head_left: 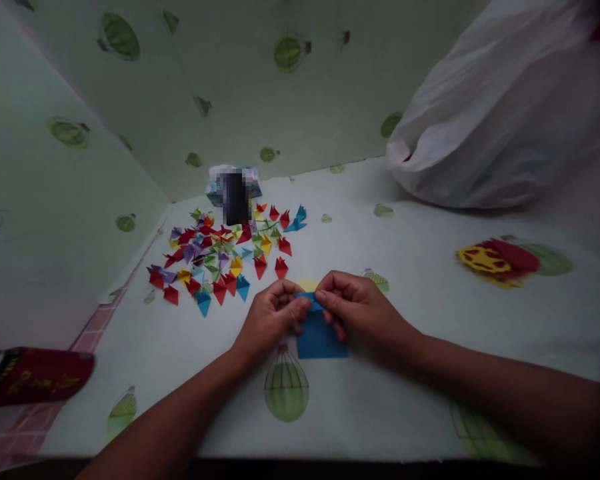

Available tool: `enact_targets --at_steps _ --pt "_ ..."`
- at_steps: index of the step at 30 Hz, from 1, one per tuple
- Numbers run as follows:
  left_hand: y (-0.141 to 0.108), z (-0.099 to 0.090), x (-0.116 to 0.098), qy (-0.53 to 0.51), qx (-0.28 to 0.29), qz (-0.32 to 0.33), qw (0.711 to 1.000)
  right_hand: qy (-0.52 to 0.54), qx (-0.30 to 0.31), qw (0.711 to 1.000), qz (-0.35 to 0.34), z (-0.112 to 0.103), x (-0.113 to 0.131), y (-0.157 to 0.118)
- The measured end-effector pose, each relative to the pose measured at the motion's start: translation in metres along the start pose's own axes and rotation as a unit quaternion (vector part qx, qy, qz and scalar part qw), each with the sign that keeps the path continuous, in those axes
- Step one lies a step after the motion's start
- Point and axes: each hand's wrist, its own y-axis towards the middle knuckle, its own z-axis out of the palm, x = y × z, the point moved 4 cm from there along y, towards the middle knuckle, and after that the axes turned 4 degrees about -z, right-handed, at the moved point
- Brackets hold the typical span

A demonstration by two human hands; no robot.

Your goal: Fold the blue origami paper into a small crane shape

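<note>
The blue paper (323, 341) lies in front of me on the patterned table cover (405, 400), between my two hands, its lower part spread below my fingers. My left hand (276, 310) has thumb and index finger brought together on the upper left of the sheet; the remaining fingers are curled. My right hand (355, 303) has thumb and forefinger closed on the upper right, the other fingers bent beneath. A lighter blue strip (310, 303) shows between the fingertips; I judge it to be a turned-over part of the sheet, though my fingers hide where it joins. The step in hand appears to be setting a fold along this upper edge. For a clean result, align corners and edges before applying pressure. Hold the left pinch firm as the anchor, then press with the right thumb from the middle outward, so that the crease runs straight. Apply light force at first: thin paper may skew or wrinkle if the two pinches pull unevenly. Resting the lower part against the cover should steady the work. The folded paper pieces (231, 283) lie beyond my left hand, near enough that a wide elbow or sleeve movement could disturb them.
</note>
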Motion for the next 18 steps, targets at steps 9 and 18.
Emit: enact_targets --at_steps 9,18 --pt "-0.006 0.006 0.000 0.020 0.016 -0.001 1.000 0.063 0.064 0.995 0.030 0.006 -0.003 -0.001" --pt "-0.007 -0.004 -0.025 0.234 -0.079 0.232 0.941 0.100 0.014 0.994 0.049 -0.001 -0.005 0.002"
